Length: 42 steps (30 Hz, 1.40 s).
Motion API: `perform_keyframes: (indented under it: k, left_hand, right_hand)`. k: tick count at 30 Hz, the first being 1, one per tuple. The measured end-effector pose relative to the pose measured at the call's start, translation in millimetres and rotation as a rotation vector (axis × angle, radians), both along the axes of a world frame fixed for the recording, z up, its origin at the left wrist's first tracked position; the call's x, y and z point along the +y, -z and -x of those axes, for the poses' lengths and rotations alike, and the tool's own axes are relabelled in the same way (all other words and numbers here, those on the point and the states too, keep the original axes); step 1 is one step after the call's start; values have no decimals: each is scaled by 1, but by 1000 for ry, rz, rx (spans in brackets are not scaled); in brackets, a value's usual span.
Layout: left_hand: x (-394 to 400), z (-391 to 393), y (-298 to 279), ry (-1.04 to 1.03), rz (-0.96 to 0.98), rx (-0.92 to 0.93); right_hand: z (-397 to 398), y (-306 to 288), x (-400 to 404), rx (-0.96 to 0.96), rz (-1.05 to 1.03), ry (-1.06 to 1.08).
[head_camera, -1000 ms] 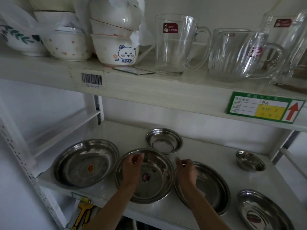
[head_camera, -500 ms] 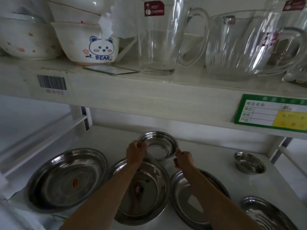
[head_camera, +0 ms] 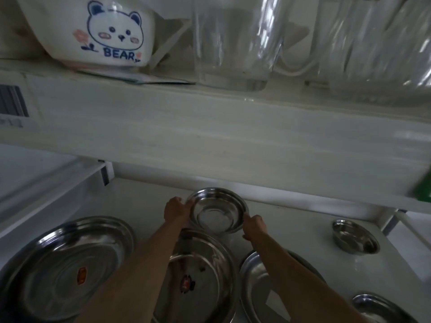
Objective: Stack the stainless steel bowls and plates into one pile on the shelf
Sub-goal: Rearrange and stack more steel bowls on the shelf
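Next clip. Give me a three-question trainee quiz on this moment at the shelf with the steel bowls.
1. True or false: both hands grip the rim of the steel bowl.
2. What word is printed on the ceramic bowl on the upper shelf?
3. Which lies directly in front of the held bowl? A) middle plate B) small bowl C) left plate

Key: 1 true: left hand, right hand. 2 BEAR. 3 A.

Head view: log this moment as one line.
phase: grasp | both hands: left hand, right hand grip round stainless steel bowl rim | pile: none yet
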<state>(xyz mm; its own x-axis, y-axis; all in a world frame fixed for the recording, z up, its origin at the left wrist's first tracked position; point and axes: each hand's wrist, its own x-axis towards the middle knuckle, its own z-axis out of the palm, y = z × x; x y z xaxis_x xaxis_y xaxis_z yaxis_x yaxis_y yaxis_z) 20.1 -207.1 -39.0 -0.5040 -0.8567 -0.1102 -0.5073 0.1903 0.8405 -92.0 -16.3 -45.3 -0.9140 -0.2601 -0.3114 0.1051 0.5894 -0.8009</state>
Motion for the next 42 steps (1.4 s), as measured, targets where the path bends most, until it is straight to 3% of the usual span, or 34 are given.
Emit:
perform_keyframes:
  k: [8, 19, 26, 42]
  left_hand:
    - [-17, 16, 30, 39, -136, -95]
    - [-14, 17, 31, -43, -185, -3]
    - [-12, 15, 25, -19, -183, 89]
    - [26, 21, -24, 63, -92, 333]
  right_hand:
    - [3, 16, -13, -223, 255, 152]
    - [31, 80, -28, -261, 300, 191]
    - [-14, 14, -13, -248, 382, 224]
    - [-12, -37, 22, -11, 504, 307]
